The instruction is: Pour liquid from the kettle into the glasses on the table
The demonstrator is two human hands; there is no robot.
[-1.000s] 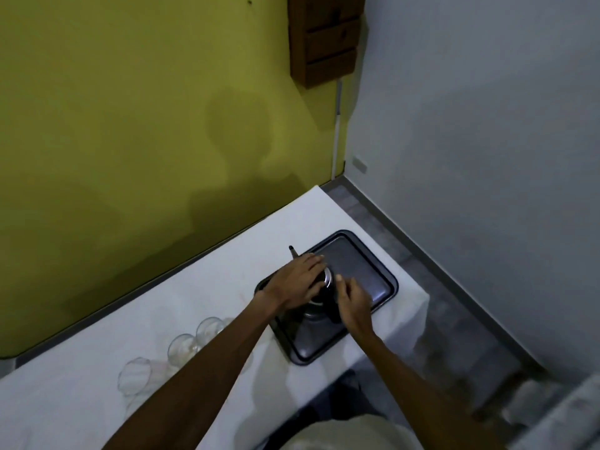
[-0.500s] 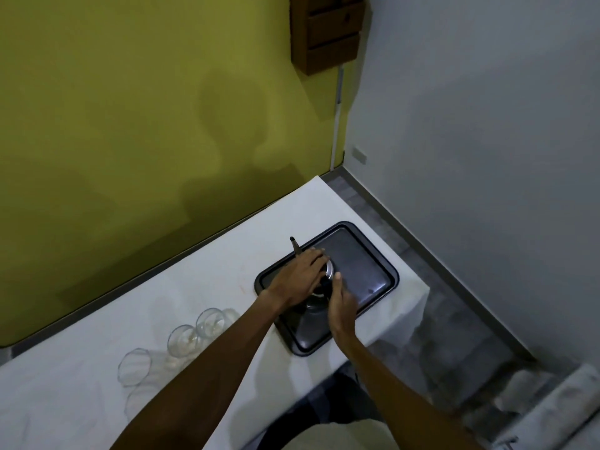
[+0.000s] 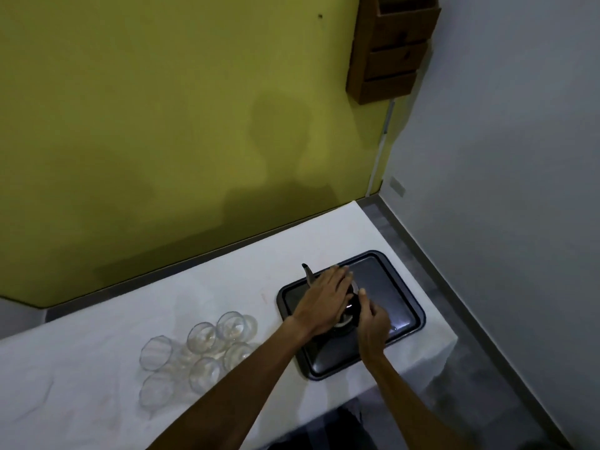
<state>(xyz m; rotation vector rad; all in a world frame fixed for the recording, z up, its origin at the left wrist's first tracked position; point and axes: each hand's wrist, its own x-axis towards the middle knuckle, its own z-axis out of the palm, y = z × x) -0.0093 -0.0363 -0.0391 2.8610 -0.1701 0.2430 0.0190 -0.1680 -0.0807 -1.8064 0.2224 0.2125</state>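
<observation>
A metal kettle (image 3: pixel 346 316) stands on a dark tray (image 3: pixel 389 287) at the right end of the white table; its thin spout (image 3: pixel 306 271) points up and left. My left hand (image 3: pixel 324 300) lies flat over the kettle's lid and hides most of it. My right hand (image 3: pixel 373 323) is closed on the black handle at the kettle's right side. Several clear empty glasses (image 3: pixel 201 352) stand grouped on the table to the left of the tray.
The table (image 3: pixel 227 287) runs along a yellow-green wall, with a grey wall to the right. A brown wooden rack (image 3: pixel 389 50) hangs high in the corner. The table's right edge drops to a grey floor (image 3: pixel 470 368).
Both hands stay on the kettle; my right hand has shifted its grip on the handle slightly. The view has tilted, bringing more glasses into sight.
</observation>
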